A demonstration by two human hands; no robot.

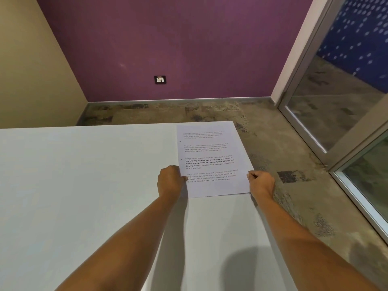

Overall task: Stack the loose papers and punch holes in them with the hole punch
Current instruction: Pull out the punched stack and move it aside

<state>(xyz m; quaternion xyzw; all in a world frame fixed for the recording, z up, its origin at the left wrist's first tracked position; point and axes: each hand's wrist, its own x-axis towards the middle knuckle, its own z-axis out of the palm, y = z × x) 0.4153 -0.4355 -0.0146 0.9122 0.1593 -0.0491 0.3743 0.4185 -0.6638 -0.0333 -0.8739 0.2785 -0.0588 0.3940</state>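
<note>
The left portion of the white table (pixel 84 185) is bare, and no hole punch is in view anywhere. The left hand (pixel 170 180) is curled at the left edge of the papers (pixel 212 162), fingers pinching that edge near the lower corner. The papers lie flat at the far right corner of the table, printed side up, edges aligned so closely that the sheet count cannot be told. Two small dark marks sit in the left margin — most likely punched holes. The right hand (pixel 261 182) is closed in a loose fist on the right edge, gripping it where the sheet reaches the table's side. Judgement: stacking appears done and punching probably done as well — only squaring or setting down seems left.
</note>
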